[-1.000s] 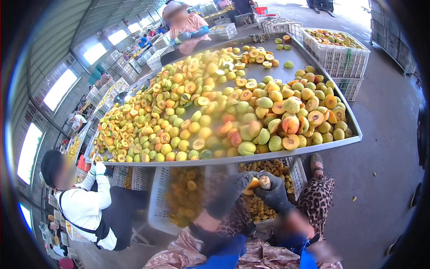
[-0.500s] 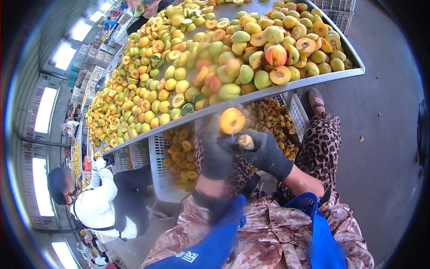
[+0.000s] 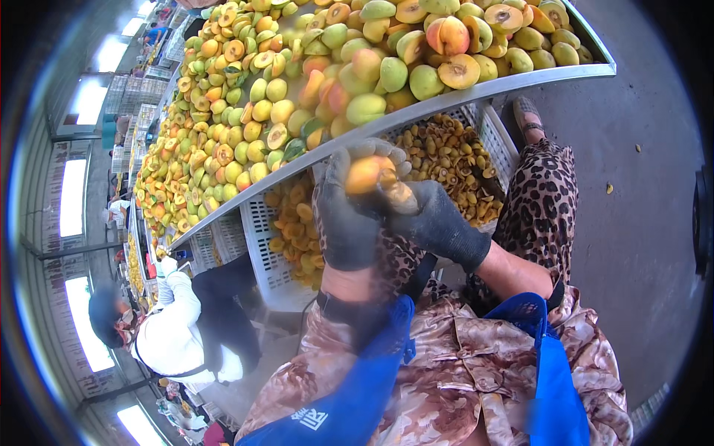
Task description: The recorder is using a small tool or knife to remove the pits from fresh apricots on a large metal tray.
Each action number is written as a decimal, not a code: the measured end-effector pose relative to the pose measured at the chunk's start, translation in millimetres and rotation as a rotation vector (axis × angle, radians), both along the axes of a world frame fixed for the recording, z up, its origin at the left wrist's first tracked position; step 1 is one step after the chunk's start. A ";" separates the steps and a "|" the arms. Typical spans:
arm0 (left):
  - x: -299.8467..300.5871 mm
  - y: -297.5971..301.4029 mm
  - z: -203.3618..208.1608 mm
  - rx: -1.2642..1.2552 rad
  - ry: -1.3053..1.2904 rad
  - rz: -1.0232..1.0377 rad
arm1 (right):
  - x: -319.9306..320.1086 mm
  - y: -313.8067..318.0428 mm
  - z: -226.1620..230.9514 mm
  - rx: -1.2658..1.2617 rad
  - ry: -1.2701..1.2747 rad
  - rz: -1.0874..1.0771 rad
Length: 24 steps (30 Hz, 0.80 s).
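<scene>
An orange fruit (image 3: 366, 175) is held in front of the body, near and below the front edge of the metal tray (image 3: 520, 83). The fruit is seated in the upper part of the left hand (image 3: 351, 223), which is covered by a dark grey glove. It is enclosed by the curled fingers (image 3: 398, 154) at its far side, and its near side is backed by the palm; the fingers are closed in a grip on it. Whether the fruit is whole or cut cannot be told because of blur.

At the right of the fruit, a tan blunt-ended object (image 3: 402, 199) is gripped by the right hand (image 3: 440, 223), gloved likewise. The fingers are folded around it; their tips are partly hidden. The object is placed close against the fruit; actual contact cannot be confirmed.

Beneath the tray, small fruit pieces (image 3: 446, 160) are contained in a right-hand white crate (image 3: 500, 145), and fruit halves (image 3: 296, 223) in a left-hand white crate (image 3: 256, 249). Whole and cut fruits (image 3: 260, 111) are heaped on the tray. At the left, a co-worker in a white top (image 3: 175, 327) is seated beside the tray.
</scene>
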<state>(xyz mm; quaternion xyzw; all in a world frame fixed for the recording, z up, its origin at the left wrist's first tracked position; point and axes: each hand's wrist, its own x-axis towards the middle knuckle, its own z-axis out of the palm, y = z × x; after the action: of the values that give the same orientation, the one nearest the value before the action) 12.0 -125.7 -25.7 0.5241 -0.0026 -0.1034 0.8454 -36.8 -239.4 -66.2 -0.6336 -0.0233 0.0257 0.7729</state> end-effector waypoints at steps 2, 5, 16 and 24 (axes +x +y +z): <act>2.4 1.2 -2.5 -0.091 -0.017 -0.022 | -1.4 1.7 0.6 0.097 0.033 0.052; 3.2 1.3 -3.5 -0.061 0.009 -0.008 | -1.4 4.6 -1.2 0.082 0.021 0.088; -3.4 -14.0 8.5 -0.043 -0.004 -0.012 | 9.8 8.9 -23.1 -0.120 -0.224 -0.122; -9.0 -14.4 19.8 0.142 -0.079 -0.035 | -2.6 16.9 -9.6 0.183 -0.074 0.001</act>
<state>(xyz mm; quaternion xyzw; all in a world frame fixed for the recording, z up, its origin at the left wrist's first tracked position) 3.0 -140.1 -6.0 0.5861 -0.0375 -0.0973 0.8035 -39.5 -222.4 -75.8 -0.5608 -0.0542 0.0004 0.8261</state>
